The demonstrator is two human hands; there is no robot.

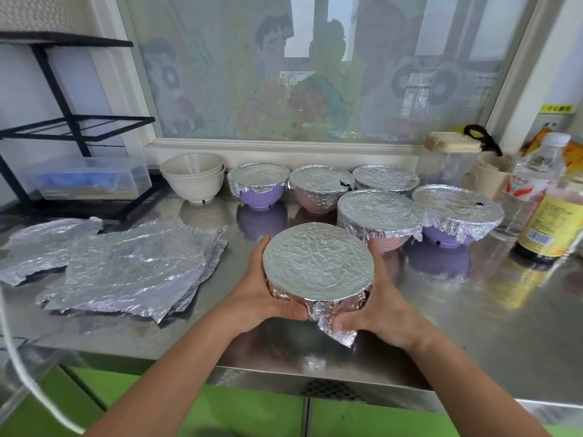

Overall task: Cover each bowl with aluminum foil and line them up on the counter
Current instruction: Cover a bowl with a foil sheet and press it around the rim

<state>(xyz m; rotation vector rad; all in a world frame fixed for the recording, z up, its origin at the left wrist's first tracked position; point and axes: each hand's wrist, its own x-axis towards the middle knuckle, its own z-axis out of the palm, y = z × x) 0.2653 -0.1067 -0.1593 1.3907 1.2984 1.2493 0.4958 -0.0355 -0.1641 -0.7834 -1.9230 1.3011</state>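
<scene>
At tabletop (441, 310) front, foiled bowl (318, 263) is gripped by left hand (265, 291) and right hand (375, 307), both curled round its sides. Five covered bowls (378, 212) are crowded just behind; foil sheets (132, 272) left, bottles (550, 222) right.

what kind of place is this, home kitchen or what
Probably a kitchen, likely a small or home one: a stainless steel counter under a window, stacked white bowls beside foil-covered bowls, and a sauce bottle at the right.

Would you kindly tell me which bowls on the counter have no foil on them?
The stacked white bowls at the back row's left end; every other bowl is foil-covered.
</scene>
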